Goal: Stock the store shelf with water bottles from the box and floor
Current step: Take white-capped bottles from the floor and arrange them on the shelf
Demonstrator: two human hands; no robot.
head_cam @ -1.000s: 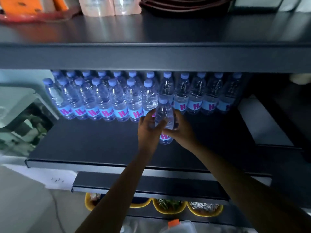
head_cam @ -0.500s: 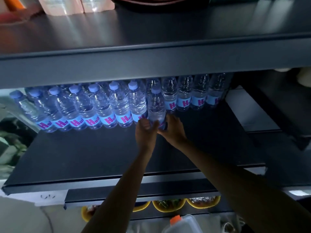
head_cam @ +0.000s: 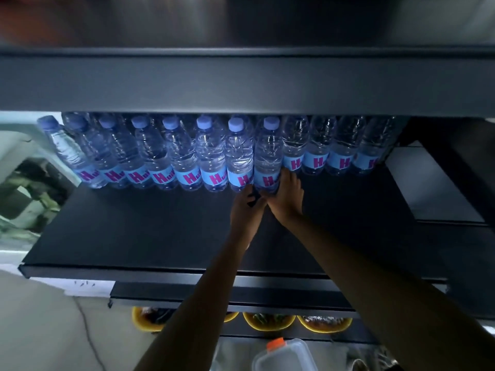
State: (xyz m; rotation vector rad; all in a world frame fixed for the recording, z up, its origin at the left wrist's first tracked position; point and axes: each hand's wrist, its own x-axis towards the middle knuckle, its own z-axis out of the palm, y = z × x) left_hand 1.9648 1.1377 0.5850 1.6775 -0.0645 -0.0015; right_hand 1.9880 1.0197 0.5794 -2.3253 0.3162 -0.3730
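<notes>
- So, clear plastic water bottle with blue cap (head_cam: 267, 156) stands upright at the back of the dark metal shelf (head_cam: 160, 231)
- left hand (head_cam: 246, 210) and right hand (head_cam: 286, 195) both curl fingers round its base

Shiny plastic water bottles (head_cam: 209, 151) on a matt shelf (head_cam: 160, 228)
Clear ribbed plastic, smooth blue caps, glossy labels; the shelf board is dark and matt, and the upper shelf (head_cam: 241, 84) above it has a dull metallic sheen.
</notes>
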